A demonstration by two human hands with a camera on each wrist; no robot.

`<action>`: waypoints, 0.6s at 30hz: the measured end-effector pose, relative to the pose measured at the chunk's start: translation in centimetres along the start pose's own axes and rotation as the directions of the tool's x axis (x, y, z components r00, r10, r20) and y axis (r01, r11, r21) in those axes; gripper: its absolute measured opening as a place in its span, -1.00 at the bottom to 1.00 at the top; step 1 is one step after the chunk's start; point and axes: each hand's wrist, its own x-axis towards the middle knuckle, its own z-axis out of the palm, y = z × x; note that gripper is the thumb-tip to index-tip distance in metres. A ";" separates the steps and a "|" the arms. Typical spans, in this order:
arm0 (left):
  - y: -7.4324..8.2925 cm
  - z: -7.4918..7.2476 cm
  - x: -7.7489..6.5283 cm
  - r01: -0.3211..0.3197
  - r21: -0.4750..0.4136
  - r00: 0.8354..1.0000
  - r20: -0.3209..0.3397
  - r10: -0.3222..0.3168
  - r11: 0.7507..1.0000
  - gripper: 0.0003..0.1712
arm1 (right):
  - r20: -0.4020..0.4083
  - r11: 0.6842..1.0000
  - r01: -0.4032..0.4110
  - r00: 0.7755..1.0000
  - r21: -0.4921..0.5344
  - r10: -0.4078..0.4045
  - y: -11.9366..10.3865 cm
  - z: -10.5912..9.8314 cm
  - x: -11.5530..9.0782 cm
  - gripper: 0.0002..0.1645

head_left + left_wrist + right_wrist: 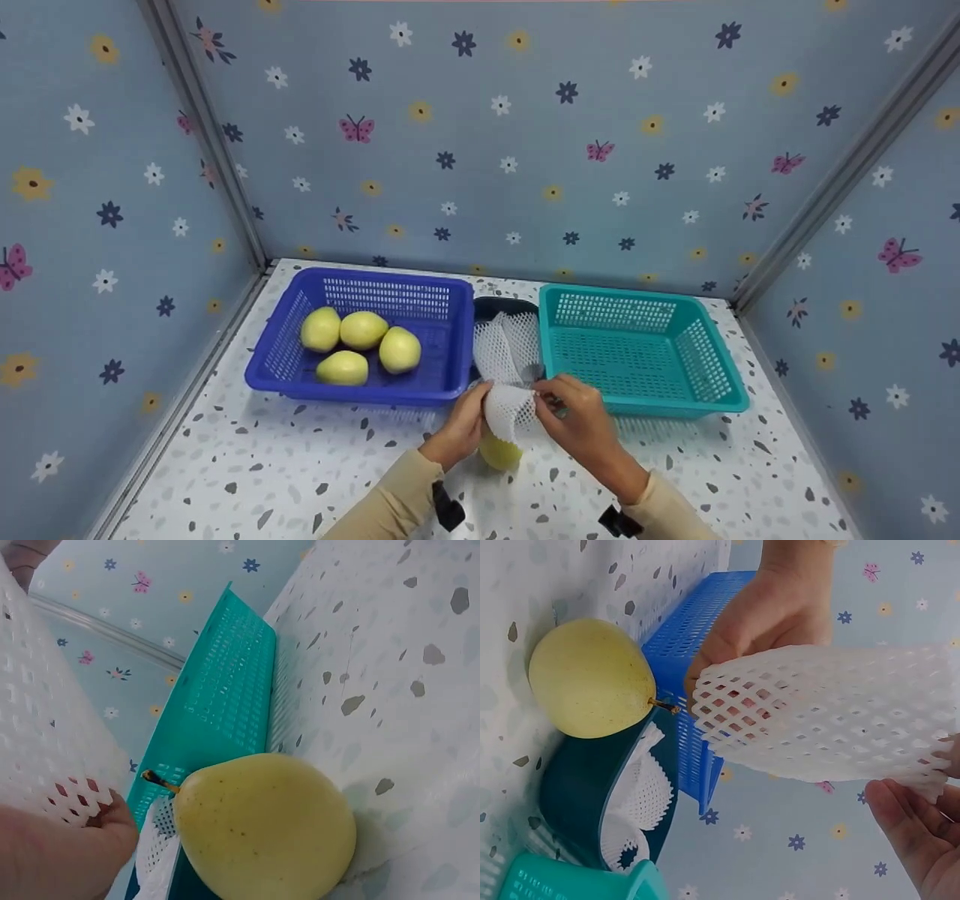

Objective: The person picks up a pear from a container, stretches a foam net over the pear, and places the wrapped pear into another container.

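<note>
A white foam net sleeve (510, 405) is stretched between both hands, above the tabletop. My left hand (460, 429) grips one side of it, its fingers partly inside the mesh in the right wrist view. On the opposite side, my right hand (581, 421) pinches the sleeve's edge between thumb and fingers. Just under the sleeve a yellow-green pear (500, 453) rests on the table, partly covered from above. Both wrist views show this pear (266, 829) whole or nearly so, its dark stem pointing toward the baskets; neither hand touches it.
Several pears (343, 368) lie in a blue basket (360, 397) at the left. A teal basket (645, 409) stands at the right. Between them a dark green bin (577, 799) holds more foam net sleeves (506, 349). Patterned walls (480, 135) enclose the speckled table (300, 465).
</note>
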 end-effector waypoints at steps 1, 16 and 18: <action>0.0 0.0 0.0 0.015 -0.014 1.000 0.001 -0.015 1.000 -0.44 | -0.001 1.000 0.009 1.000 0.010 -0.009 0.0 0.1 0.0 -0.74; 0.7 0.0 -0.9 0.105 -0.207 0.971 0.234 -0.055 0.973 -0.60 | 0.253 0.618 -0.630 0.767 0.470 0.589 2.5 2.8 -2.2 -0.60; 0.7 0.2 -1.0 0.105 -0.189 0.972 0.227 -0.060 0.976 -0.60 | 0.363 0.461 -0.759 0.634 0.459 0.683 2.5 3.5 -2.4 -0.48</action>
